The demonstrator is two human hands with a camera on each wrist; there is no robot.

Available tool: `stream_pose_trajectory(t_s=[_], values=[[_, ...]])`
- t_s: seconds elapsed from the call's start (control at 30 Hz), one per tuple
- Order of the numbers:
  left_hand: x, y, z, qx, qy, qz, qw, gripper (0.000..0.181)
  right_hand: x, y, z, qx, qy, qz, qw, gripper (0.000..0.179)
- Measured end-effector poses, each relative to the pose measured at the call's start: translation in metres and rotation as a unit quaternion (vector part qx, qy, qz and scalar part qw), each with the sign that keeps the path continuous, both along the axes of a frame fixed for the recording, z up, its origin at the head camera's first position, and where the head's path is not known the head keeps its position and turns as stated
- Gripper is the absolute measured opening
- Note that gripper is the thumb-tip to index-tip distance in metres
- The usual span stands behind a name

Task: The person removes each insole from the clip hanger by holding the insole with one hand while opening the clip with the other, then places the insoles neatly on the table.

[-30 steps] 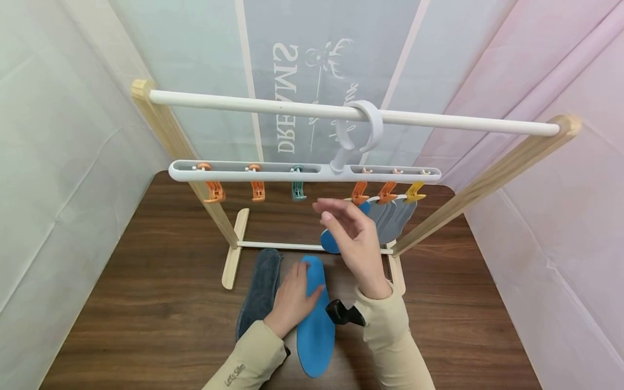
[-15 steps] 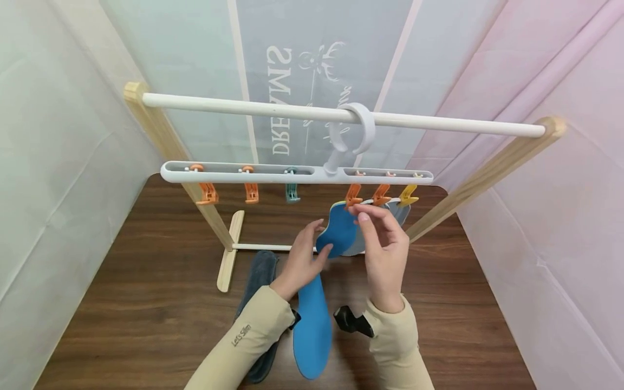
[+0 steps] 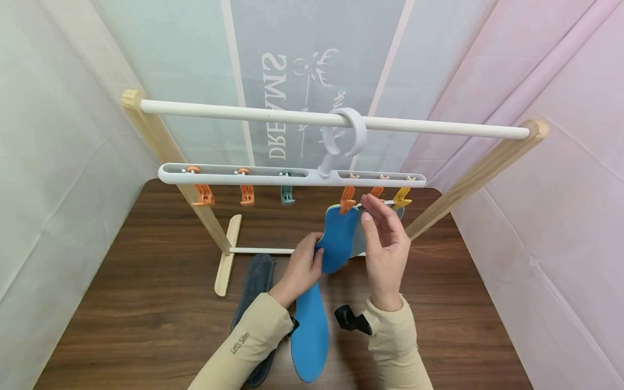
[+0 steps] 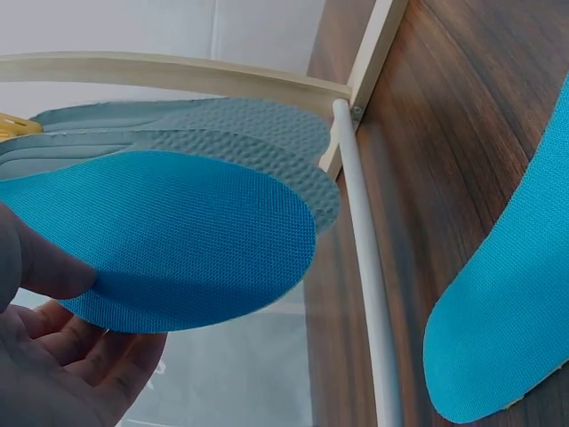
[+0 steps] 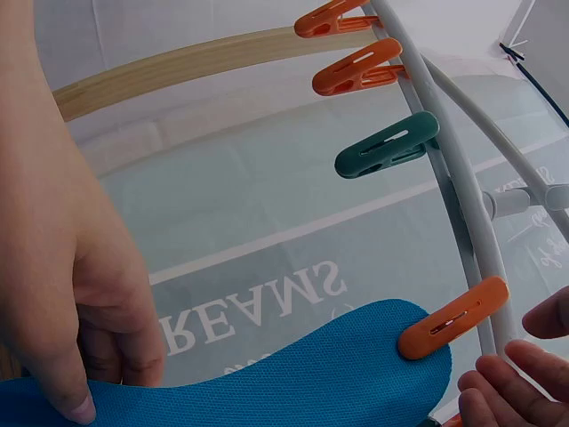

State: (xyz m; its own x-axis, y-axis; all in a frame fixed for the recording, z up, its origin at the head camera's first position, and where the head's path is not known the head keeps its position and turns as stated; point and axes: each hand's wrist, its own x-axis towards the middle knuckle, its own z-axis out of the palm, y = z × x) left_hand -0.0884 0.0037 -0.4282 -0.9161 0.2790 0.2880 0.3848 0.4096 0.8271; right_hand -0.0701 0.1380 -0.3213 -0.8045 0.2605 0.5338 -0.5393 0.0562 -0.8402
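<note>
A blue insole [image 3: 337, 241] hangs by its upper end from an orange clip [image 3: 347, 200] on the white hanger [image 3: 234, 174]. My left hand [image 3: 301, 265] pinches its edge, thumb on the blue face in the left wrist view. Beside the clip, my right hand [image 3: 387, 244] is raised with fingers loosely bent and nothing in them, as the right wrist view shows. Grey insoles [image 4: 258, 133] hang behind the blue one, partly hidden; a yellow clip [image 3: 402, 197] is at that end. Another blue insole [image 3: 310, 336] lies on the brown surface below.
A dark grey fuzzy item [image 3: 255, 292] lies left of the lower blue insole, partly under my left sleeve. Two orange clips and a teal clip [image 3: 287, 194] hang from the hanger's left half. The rack's white rod [image 3: 205, 111] carries the hanger between wooden posts.
My left hand has risen from the lying insole and taken hold of the hanging one. That insole has turned its blue face toward me. My right hand has moved right, beside the clips.
</note>
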Motion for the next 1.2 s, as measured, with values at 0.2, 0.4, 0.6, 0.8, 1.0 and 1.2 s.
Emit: stream_pose_trajectory(t_s=[0.2,0.4,0.6,0.8,1.0,1.2], values=[[0.002,-0.001,-0.004,0.004,0.002,0.0,1.0,0.028,0.0,-0.001,-0.002,0.01,-0.006,0.018,0.9998,0.035],[0.004,-0.002,-0.003,-0.008,-0.002,-0.005,1.0,0.028,-0.002,-0.001,-0.003,0.03,-0.01,0.032,0.999,0.038],[0.005,-0.002,-0.001,-0.01,-0.002,0.002,0.9999,0.025,-0.007,-0.001,-0.003,0.094,-0.034,0.057,0.9934,0.042],[0.007,-0.003,0.0,-0.017,-0.002,0.007,0.9998,0.024,-0.013,-0.004,-0.002,0.146,-0.044,0.091,0.9841,0.044],[0.01,-0.004,-0.001,-0.019,0.003,0.009,0.9998,0.022,-0.023,-0.004,-0.003,0.131,-0.001,0.133,0.9823,0.038],[0.012,-0.005,-0.002,-0.017,-0.001,-0.001,0.9999,0.022,-0.026,-0.005,-0.004,0.103,0.002,0.154,0.9826,0.035]])
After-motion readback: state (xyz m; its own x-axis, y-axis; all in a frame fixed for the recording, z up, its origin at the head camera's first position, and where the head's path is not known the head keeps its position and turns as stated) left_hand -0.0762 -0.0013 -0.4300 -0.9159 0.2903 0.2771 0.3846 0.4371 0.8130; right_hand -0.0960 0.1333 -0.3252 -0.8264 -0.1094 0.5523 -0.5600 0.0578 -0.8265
